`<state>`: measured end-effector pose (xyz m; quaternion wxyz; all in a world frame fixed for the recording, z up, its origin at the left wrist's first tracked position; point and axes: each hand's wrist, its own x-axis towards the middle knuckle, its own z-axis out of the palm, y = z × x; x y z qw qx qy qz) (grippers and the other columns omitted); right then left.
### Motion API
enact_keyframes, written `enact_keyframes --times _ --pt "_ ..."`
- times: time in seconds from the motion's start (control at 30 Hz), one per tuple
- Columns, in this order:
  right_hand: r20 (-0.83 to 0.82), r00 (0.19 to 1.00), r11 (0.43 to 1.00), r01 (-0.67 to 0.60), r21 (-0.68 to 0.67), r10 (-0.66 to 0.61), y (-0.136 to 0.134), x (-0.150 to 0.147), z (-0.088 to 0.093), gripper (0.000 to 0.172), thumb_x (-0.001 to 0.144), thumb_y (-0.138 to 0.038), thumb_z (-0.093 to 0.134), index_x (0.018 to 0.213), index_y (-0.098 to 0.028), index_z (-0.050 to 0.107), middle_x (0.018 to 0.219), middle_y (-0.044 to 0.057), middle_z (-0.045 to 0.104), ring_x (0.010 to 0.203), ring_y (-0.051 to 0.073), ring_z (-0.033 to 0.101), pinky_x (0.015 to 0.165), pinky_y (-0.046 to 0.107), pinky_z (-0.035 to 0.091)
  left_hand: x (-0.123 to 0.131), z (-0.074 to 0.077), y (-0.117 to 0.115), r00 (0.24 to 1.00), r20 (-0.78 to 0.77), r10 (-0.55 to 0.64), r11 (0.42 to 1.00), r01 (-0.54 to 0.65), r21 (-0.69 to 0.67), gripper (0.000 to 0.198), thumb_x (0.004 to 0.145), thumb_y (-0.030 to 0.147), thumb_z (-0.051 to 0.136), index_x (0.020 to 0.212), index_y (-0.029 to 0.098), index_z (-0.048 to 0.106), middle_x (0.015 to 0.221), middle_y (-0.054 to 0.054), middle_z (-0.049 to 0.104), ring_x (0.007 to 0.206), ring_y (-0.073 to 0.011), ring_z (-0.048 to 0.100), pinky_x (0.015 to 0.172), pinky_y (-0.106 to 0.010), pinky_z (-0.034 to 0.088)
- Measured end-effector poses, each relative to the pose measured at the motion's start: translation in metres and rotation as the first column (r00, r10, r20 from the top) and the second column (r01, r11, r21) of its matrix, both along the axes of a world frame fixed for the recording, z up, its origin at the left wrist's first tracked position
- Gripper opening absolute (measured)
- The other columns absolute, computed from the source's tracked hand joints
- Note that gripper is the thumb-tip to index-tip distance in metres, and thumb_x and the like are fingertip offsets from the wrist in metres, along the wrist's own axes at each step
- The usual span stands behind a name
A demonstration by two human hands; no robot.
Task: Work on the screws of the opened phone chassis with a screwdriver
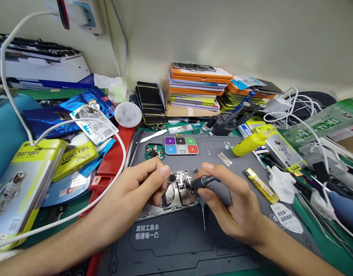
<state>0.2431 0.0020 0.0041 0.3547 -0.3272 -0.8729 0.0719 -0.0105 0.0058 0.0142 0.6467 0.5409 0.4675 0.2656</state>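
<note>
An opened phone (180, 189) with its inner parts exposed lies at a slant on the dark grey mat (176, 245). My left hand (147, 182) is over the phone's left part, thumb and forefinger pinched together; what they hold, if anything, is hidden. At the phone's right end, my right hand (234, 199) has its thumb and fingers around a dark-handled screwdriver (204, 181). A thin metal shaft (204, 218) points down the mat just below; I cannot tell whether it belongs to a second screwdriver.
Behind the phone is a tray with coloured squares (181, 146). A yellow bottle (249, 145) and a yellow-edged battery (260, 185) are on the right. Battery boxes (29, 188) and a white cable (123, 153) crowd the left. Stacked orange boxes (198, 86) stand by the wall.
</note>
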Motion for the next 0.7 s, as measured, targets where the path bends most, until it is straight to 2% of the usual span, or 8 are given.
enact_keyframes --times 0.1,0.2,0.3,0.37,0.43,0.5,0.6,0.7 --pt "0.062 0.998 0.999 -0.005 0.045 0.003 0.0 0.001 0.011 0.06 0.09 -0.011 0.055 0.149 -0.01 0.046 0.124 0.009 0.064 0.12 0.006 0.059 0.105 0.022 0.049 0.001 -0.002 0.001 1.0 -0.026 -0.001 1.0 0.001 0.02 0.062 0.105 0.069 0.044 0.075 0.015 0.044 0.068 0.002 0.045 0.063 -0.0083 0.039 0.06 -0.025 0.033" --pt "0.05 0.999 1.0 0.012 0.021 -0.013 -0.003 0.001 0.018 0.067 0.083 0.002 0.053 0.148 -0.011 0.048 0.122 0.007 0.065 0.116 0.004 0.059 0.1 0.021 0.05 0.003 -0.003 0.002 0.999 -0.033 0.01 1.0 -0.009 0.019 0.063 0.104 0.071 0.042 0.075 0.016 0.04 0.068 0.002 0.04 0.063 -0.0093 0.037 0.059 -0.026 0.033" --pt "0.06 0.997 0.998 0.037 0.051 -0.04 -0.005 0.0 0.019 0.069 0.081 0.003 0.057 0.149 -0.008 0.048 0.121 0.008 0.065 0.115 0.004 0.059 0.1 0.021 0.05 0.005 -0.003 0.002 1.0 -0.007 0.009 1.0 -0.009 0.003 0.061 0.104 0.072 0.041 0.078 0.017 0.038 0.068 0.002 0.036 0.062 -0.0095 0.035 0.057 -0.024 0.033" --pt "0.058 0.997 0.998 0.041 0.052 -0.044 -0.005 -0.001 0.019 0.071 0.08 0.005 0.056 0.15 -0.005 0.047 0.124 0.01 0.065 0.116 0.003 0.06 0.101 0.02 0.05 0.005 -0.002 0.001 1.0 0.01 -0.011 1.0 0.011 0.004 0.06 0.105 0.071 0.038 0.08 0.017 0.037 0.068 0.002 0.037 0.061 -0.0096 0.035 0.056 -0.024 0.033" --pt "0.066 0.995 0.994 0.067 0.083 -0.073 -0.004 -0.001 0.018 0.073 0.077 0.008 0.058 0.149 -0.005 0.049 0.123 0.009 0.066 0.112 0.002 0.06 0.097 0.019 0.05 0.004 -0.001 0.0 0.999 0.029 -0.034 0.999 0.034 -0.007 0.056 0.107 0.069 0.034 0.085 0.018 0.039 0.07 0.002 0.039 0.062 -0.0098 0.037 0.058 -0.024 0.034" --pt "0.077 0.994 0.995 0.072 0.072 -0.078 -0.004 0.0 0.017 0.074 0.077 0.007 0.059 0.149 -0.007 0.049 0.124 0.01 0.066 0.115 0.003 0.06 0.1 0.02 0.051 0.002 -0.003 -0.001 0.997 0.055 -0.049 0.998 0.051 -0.034 0.052 0.108 0.068 0.034 0.092 0.019 0.04 0.073 0.003 0.041 0.064 -0.0096 0.039 0.06 -0.023 0.036" --pt "0.051 0.998 0.998 0.046 0.033 -0.048 -0.003 0.001 0.016 0.073 0.077 0.009 0.057 0.149 -0.007 0.049 0.121 0.008 0.066 0.115 0.003 0.061 0.101 0.02 0.052 0.0 -0.005 -0.003 0.993 0.106 -0.055 0.996 0.062 -0.069 0.048 0.109 0.065 0.037 0.095 0.02 0.04 0.078 0.003 0.046 0.067 -0.0081 0.042 0.061 -0.021 0.038" --pt "0.055 0.997 0.998 0.053 0.033 -0.055 -0.003 0.001 0.016 0.073 0.077 0.008 0.058 0.148 -0.008 0.049 0.125 0.008 0.065 0.12 0.003 0.06 0.104 0.019 0.051 0.002 -0.004 -0.002 0.988 0.136 -0.079 0.995 0.087 -0.05 0.046 0.108 0.062 0.043 0.095 0.018 0.046 0.08 0.003 0.051 0.068 -0.0052 0.046 0.063 -0.017 0.04"
